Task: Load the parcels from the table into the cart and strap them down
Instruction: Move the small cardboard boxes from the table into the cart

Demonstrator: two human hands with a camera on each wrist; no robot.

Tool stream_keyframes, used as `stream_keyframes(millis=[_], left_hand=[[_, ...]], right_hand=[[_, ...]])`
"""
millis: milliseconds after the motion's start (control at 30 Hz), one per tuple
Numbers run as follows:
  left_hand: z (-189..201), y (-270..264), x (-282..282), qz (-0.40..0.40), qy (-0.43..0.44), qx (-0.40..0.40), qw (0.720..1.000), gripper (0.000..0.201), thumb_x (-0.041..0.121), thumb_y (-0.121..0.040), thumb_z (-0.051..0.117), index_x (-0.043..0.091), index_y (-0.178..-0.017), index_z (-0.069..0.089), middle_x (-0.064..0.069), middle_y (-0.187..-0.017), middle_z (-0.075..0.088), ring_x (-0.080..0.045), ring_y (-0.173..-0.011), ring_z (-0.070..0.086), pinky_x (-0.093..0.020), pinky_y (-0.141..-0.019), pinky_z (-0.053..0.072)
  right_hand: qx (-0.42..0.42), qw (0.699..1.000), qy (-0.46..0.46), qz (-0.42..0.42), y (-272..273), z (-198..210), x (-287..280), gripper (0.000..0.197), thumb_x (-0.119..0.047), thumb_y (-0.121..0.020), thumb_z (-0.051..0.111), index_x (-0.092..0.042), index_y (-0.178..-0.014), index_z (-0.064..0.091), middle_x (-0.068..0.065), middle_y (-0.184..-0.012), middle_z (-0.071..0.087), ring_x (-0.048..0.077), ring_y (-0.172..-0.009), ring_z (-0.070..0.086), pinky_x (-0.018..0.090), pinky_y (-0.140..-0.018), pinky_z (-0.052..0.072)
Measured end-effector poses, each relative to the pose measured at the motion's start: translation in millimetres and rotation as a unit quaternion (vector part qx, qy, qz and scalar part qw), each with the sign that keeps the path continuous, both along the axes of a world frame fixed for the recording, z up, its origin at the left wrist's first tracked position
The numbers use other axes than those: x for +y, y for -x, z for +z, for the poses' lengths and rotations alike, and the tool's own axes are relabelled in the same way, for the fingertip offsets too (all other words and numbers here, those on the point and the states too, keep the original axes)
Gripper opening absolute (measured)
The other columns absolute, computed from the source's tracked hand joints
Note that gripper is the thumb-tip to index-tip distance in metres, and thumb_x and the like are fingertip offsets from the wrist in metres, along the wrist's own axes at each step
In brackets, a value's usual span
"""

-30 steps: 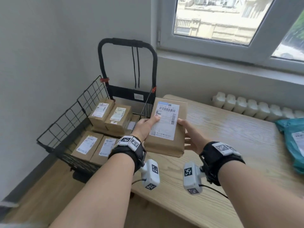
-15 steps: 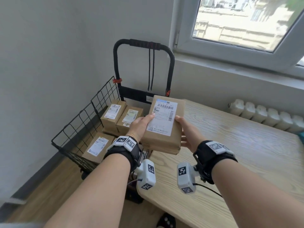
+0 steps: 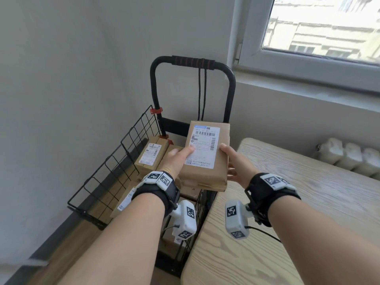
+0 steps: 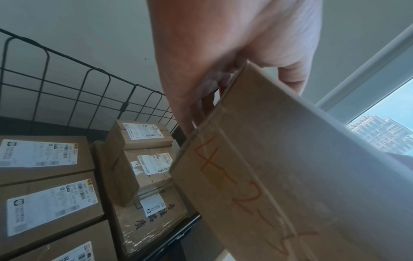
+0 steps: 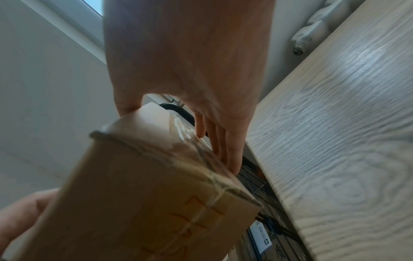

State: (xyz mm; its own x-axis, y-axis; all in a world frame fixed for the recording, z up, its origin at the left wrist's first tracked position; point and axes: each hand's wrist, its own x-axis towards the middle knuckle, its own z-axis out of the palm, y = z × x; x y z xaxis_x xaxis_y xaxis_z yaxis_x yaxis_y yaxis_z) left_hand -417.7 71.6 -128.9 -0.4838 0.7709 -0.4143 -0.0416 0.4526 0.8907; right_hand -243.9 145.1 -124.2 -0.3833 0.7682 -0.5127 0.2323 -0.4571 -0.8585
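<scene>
Both hands, left hand (image 3: pixel 176 159) and right hand (image 3: pixel 236 165), grip the parcel (image 3: pixel 205 155) by opposite sides over the cart (image 3: pixel 115 161); it looks stiff and light.

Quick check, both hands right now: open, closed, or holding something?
Left hand: grips the left side of the cardboard parcel.
Right hand: grips the same parcel's right side.

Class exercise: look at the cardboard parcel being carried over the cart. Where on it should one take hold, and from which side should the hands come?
Grip the parcel by its two long side edges, one hand from each side. It is flat and broad, too wide for one hand. The left hand and right hand hold it this way, thumbs on the labelled top, fingers beneath, which keeps it level above the cart.
</scene>
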Motion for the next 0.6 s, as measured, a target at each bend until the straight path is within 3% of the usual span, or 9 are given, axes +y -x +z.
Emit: stream_keyframes(millis=[100,200,333,467,600], left_hand=[[-5,8,9,0.004,0.005,-0.001,1.000,0.030,0.045,-0.089,0.060,0.018,-0.103,0.066,0.001,-0.091,0.073,-0.018,-0.087,0.068,-0.037,-0.089,0.051],[-7,15,17,0.007,0.004,0.001,1.000,0.029,0.040,-0.090,0.061,0.018,-0.108,0.064,-0.001,-0.095,0.072,-0.017,-0.088,0.067,-0.038,-0.089,0.051],[-14,35,37,0.006,0.003,-0.005,1.000,0.033,0.037,-0.090,0.062,0.017,-0.116,0.061,-0.003,-0.099,0.071,-0.018,-0.090,0.067,-0.033,-0.083,0.053],[-28,60,58,-0.012,0.022,-0.019,1.000,0.034,0.035,-0.089,0.064,0.015,-0.117,0.062,-0.003,-0.098,0.072,-0.020,-0.092,0.068,-0.039,-0.089,0.054],[-44,92,84,-0.050,0.039,-0.038,0.997,0.022,0.024,-0.091,0.062,0.017,-0.112,0.059,0.002,-0.092,0.069,-0.011,-0.078,0.066,-0.023,-0.061,0.050]], right_hand=[[-0.006,1.000,0.001,0.012,8,-4,10,0.052,-0.056,-0.089,0.055,-0.013,-0.120,0.059,0.006,-0.105,0.072,0.022,-0.093,0.071,0.037,-0.083,0.056],[-0.016,1.000,0.007,0.018,18,-8,18,0.056,-0.057,-0.089,0.055,-0.013,-0.123,0.057,0.004,-0.108,0.071,0.021,-0.097,0.070,0.041,-0.091,0.055],[-0.024,0.999,0.024,0.008,42,-13,32,0.055,-0.056,-0.092,0.052,-0.013,-0.126,0.054,0.005,-0.112,0.068,0.022,-0.102,0.067,0.042,-0.093,0.053],[-0.037,0.998,0.046,-0.021,65,-27,48,0.055,-0.055,-0.093,0.050,-0.016,-0.131,0.051,0.003,-0.117,0.067,0.022,-0.106,0.065,0.044,-0.094,0.053],[-0.055,0.995,0.064,-0.061,96,-46,65,0.041,-0.046,-0.100,0.043,-0.016,-0.126,0.053,0.003,-0.116,0.066,0.022,-0.106,0.063,0.044,-0.096,0.051]])
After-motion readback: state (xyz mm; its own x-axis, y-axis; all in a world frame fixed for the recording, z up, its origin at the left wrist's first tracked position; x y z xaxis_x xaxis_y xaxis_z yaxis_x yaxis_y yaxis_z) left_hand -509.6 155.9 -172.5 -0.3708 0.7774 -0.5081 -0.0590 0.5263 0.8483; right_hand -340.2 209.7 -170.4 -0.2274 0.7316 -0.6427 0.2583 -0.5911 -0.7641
